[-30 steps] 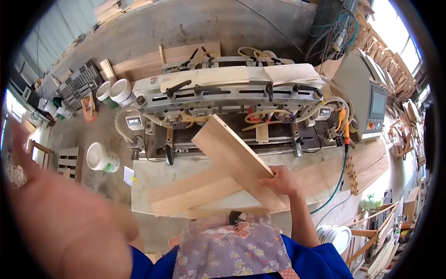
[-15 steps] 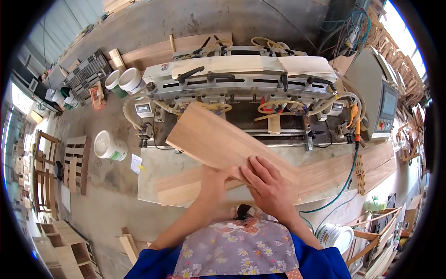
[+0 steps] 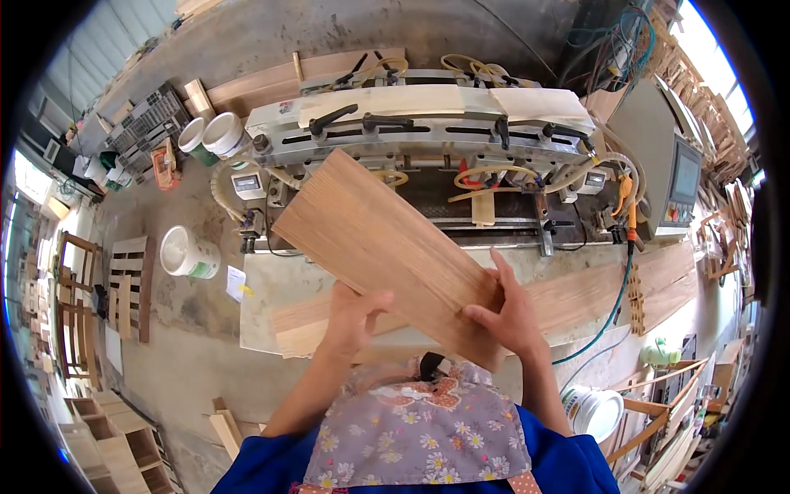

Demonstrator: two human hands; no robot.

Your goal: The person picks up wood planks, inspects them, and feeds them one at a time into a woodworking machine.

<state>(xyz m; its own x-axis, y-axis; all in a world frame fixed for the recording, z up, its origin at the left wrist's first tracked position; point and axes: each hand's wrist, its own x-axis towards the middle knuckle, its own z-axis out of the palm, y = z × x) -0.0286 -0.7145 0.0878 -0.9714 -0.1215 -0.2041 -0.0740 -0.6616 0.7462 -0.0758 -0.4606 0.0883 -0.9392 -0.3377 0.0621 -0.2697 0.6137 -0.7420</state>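
Left hand (image 3: 347,321) and right hand (image 3: 514,317) hold one wooden board (image 3: 383,255) between them at the centre of the frame, its long sides slanting from upper left to lower right. At the board's lower-left edge, the left hand is partly curled, thumb along the edge and the other fingers out of sight beneath the wood. Near the lower-right end, the right hand is spread fairly wide, its thumb pressing on the upper face and its index finger pointing up past the opposite edge; the remaining fingers are mostly hidden, so how tightly they close cannot be told. Behind the board, across the upper middle, stands a metal machine (image 3: 448,136) with black lever handles (image 3: 333,119) and yellowish hoses (image 3: 494,177). Below it, a pale worktable (image 3: 263,284) bears another board (image 3: 576,296), right of the right hand. A teal hose (image 3: 621,292) hangs farther right, and a flowered apron (image 3: 420,445) fills the lower middle, just below the held board
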